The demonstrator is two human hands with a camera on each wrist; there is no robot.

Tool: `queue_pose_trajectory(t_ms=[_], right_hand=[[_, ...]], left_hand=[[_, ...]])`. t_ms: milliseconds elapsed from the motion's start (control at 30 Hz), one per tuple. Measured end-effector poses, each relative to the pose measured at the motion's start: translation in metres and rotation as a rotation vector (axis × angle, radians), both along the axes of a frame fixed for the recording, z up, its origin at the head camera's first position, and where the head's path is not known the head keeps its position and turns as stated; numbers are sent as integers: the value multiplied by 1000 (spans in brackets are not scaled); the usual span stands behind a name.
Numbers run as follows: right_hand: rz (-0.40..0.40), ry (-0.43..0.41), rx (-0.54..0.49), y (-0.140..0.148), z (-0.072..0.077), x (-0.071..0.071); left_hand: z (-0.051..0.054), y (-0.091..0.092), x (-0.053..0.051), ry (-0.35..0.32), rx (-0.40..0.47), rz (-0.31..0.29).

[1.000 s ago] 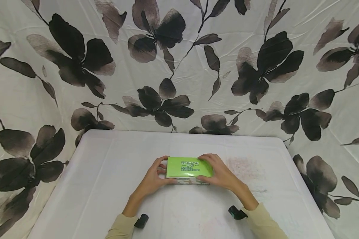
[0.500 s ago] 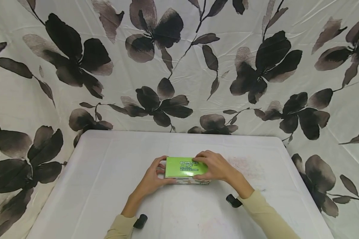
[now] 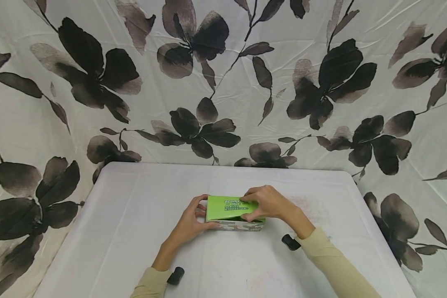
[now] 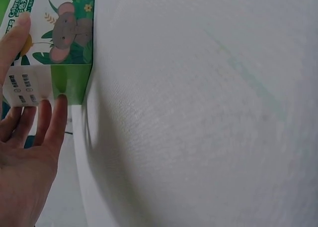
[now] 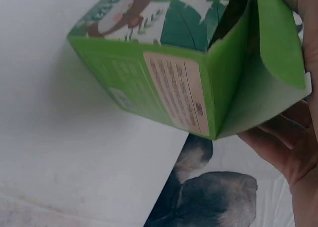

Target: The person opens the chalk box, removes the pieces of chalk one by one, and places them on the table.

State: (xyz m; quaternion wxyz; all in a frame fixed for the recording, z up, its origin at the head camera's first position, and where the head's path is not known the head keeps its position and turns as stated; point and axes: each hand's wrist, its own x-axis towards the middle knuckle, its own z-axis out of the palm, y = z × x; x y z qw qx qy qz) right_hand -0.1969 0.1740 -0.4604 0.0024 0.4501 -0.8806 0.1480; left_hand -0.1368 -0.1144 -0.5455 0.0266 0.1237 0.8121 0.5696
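Note:
A small cardboard box (image 3: 238, 226) with a bright green lid (image 3: 223, 211) sits on the table. My left hand (image 3: 191, 219) grips its left end, thumb at the front. In the left wrist view, the fingertips touch the end of the box (image 4: 72, 38), which bears a cartoon grey animal and green leaves. My right hand (image 3: 270, 203) pinches the lid, whose right side is raised, leaving a dark gap along the front. The right wrist view shows the lid (image 5: 278, 43) tilted up from the green end of the box (image 5: 124, 78); the contents are hidden.
A white cloth covers the table (image 3: 152, 186), with a faint reddish stain (image 3: 305, 207) on the right. Behind it hangs a white curtain (image 3: 246, 95) printed with dark flowers. Each wrist carries a black camera, one being the left camera (image 3: 176, 276).
My right hand has shifted left along the lid and raised its right side, so a gap has appeared. My left hand stays on the box's left end.

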Motion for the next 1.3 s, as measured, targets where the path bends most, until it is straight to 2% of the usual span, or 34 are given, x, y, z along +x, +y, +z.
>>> queue_pose_trajectory(t_ms=[200, 333, 433, 567, 700, 900, 1100, 1300], right_hand=[[-38, -210, -79, 3, 8, -11], [-59, -321, -120, 8, 9, -14], [-97, -397, -182, 16, 4, -12], [-173, -475, -322, 32, -10, -6], [-217, -473, -466, 47, -23, 0], [-198, -462, -635, 61, -38, 8], [-194, -489, -698, 63, -49, 15], [-197, -509, -733, 61, -53, 19]], left_hand=[[-1, -1, -1, -14, 10, -10], [-2, -1, -1, -24, 24, -14], [-1, -1, 0, -35, 31, -4], [1, -1, -1, -40, 24, 0], [1, -1, -2, -45, 22, -6], [1, -2, -4, -39, 28, -18], [1, -3, -4, -41, 27, -22], [-2, -3, -3, -43, 35, -26]])
